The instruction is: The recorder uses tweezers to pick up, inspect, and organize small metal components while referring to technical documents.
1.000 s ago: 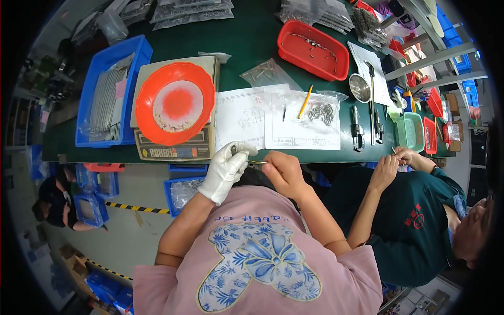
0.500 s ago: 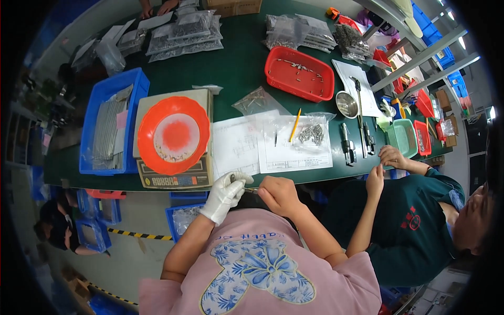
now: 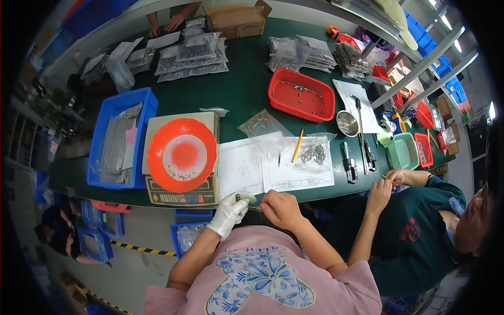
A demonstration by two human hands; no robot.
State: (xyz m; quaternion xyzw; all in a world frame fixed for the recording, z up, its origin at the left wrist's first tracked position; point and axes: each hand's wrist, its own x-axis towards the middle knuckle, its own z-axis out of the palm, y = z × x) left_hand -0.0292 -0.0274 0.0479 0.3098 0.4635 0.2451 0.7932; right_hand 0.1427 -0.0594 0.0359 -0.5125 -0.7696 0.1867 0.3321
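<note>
In a white glove, my left hand (image 3: 229,214) is closed on a small dark metal part (image 3: 238,197) showing above its fingertips. My bare right hand (image 3: 282,210) is pinched close beside it, in front of the table edge. A thin piece seems to span the gap between the hands; what my right fingers hold is too small to make out. Just beyond lie drawing sheets (image 3: 241,167), with a yellow pencil (image 3: 298,145) and a clear bag of small metal pins (image 3: 313,154) on top. Left of them, an orange bowl (image 3: 156,172) sits on a weighing scale (image 3: 181,198).
A blue bin (image 3: 96,167) of bagged strips stands left. Further back are a red tray (image 3: 299,92) with scattered pins, bagged parts (image 3: 194,63) and a cardboard box (image 3: 239,23). Metal cup (image 3: 347,123) and long tools (image 3: 361,134) lie right. A co-worker (image 3: 404,236) sits close on my right.
The view has tipped, so the table sits lower in the picture. My hands are slightly further apart, and the thin piece between them is less visible. The co-worker's hands have shifted.
</note>
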